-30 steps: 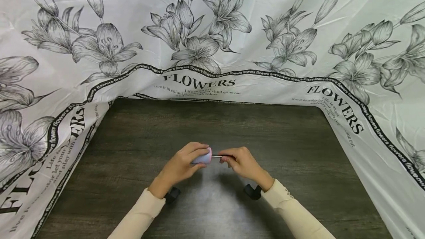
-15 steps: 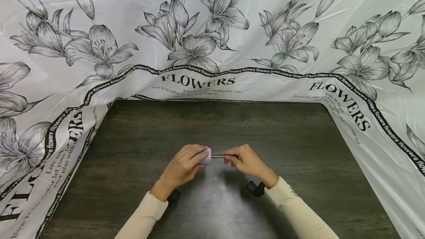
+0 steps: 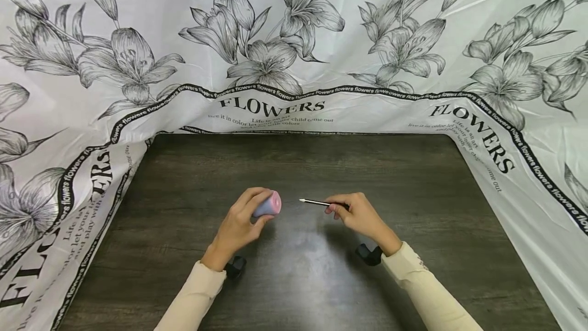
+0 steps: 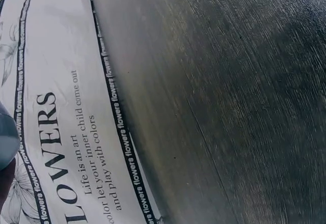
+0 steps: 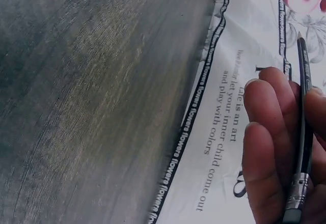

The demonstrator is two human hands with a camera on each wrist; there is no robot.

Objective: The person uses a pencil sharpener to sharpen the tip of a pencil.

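Note:
My left hand [image 3: 234, 229] grips a blue pencil sharpener [image 3: 267, 205] shaped like a small cylinder, between thumb and fingers. Its pink end, turned to the right, has a round hole that shows well in the right wrist view. A dark pencil [image 3: 317, 202] is pinched by my right hand [image 3: 360, 214], its pale sharpened tip pointing left at the sharpener, with a gap between them. In the right wrist view a metal band and an eraser sit at the pencil's near end. Only a slice of the sharpener [image 4: 7, 137] shows in the left wrist view.
Both hands are over a dark wood-grain table [image 3: 294, 167]. White cloth [image 3: 349, 55] printed with flowers and lettering hangs behind it and along both sides. A black device is worn at each wrist.
The pencil has come out of the sharpener's hole as my right hand drew to the right. My left hand has shifted left, turning the sharpener's pink end more into view.

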